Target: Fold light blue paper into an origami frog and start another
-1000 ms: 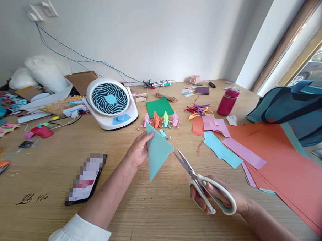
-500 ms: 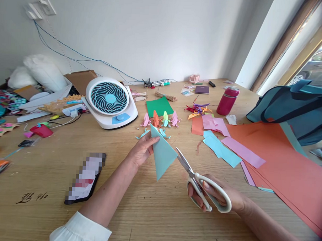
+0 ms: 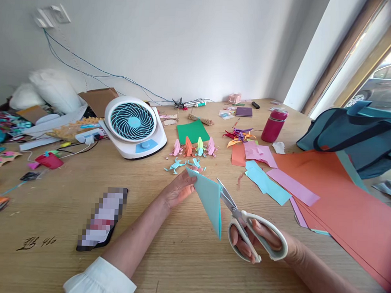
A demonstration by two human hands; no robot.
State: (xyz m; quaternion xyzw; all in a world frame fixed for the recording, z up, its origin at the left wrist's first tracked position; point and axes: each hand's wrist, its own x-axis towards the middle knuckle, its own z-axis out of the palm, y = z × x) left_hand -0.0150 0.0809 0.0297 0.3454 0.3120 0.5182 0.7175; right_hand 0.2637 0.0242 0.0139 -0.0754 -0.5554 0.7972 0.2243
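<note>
A folded light-blue paper triangle [image 3: 208,199] is pinched at its upper left corner by my left hand [image 3: 179,190]. White-handled scissors [image 3: 240,217] are in my right hand [image 3: 259,240], fingers through the loops. The blades are parted, and their ends meet the paper's right edge near its upper right corner. Just beyond my left hand lie small light-blue folded figures [image 3: 175,165]. Behind them stands a row of several folded figures in pink, orange and green [image 3: 188,147].
A fan [image 3: 134,126] and a phone [image 3: 103,218] are on the left. Green paper [image 3: 192,131] lies at the back. To the right are paper strips [image 3: 268,182], large orange sheets [image 3: 342,204], a red bottle [image 3: 274,125] and a teal bag [image 3: 354,136].
My left hand has turned the paper triangle, whose lower tip has swung right and down. The scissors have shifted slightly right, and their blades now meet the paper's edge.
</note>
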